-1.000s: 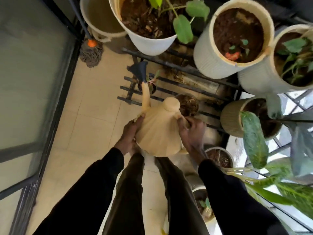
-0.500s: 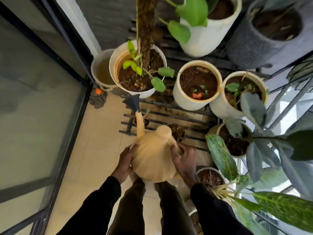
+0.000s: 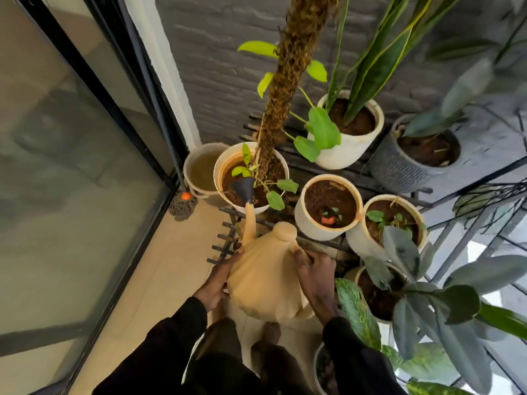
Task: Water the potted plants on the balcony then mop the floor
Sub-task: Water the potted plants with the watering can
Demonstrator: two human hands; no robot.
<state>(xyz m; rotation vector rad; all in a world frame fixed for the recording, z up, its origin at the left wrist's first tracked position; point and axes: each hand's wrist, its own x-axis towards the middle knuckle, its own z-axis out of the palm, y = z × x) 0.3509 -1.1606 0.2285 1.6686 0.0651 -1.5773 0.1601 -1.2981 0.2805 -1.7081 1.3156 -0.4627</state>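
I hold a beige watering can [image 3: 266,277] in front of me with both hands. My left hand [image 3: 218,283] presses on its left side and my right hand [image 3: 316,277] grips its right side by the handle. Its thin spout ends in a dark rose [image 3: 243,189] that hangs over the soil of a white pot with a moss pole [image 3: 228,169]. To the right stand a ribbed white pot [image 3: 310,226] and another white pot [image 3: 362,240] with small seedlings. A mop head [image 3: 182,205] rests on the floor in the corner.
A bucket [image 3: 196,172] of murky water sits beside the mop. Black metal racks [image 3: 350,178] carry a snake plant pot [image 3: 350,151] and a grey pot [image 3: 399,169]. Large leafy plants [image 3: 413,295] crowd the right. A glass sliding door [image 3: 71,181] runs along the left.
The view has tilted up towards the wall and more pots show. The can's spout has risen from the lower rack to above the moss pole pot. Both hands keep their hold.
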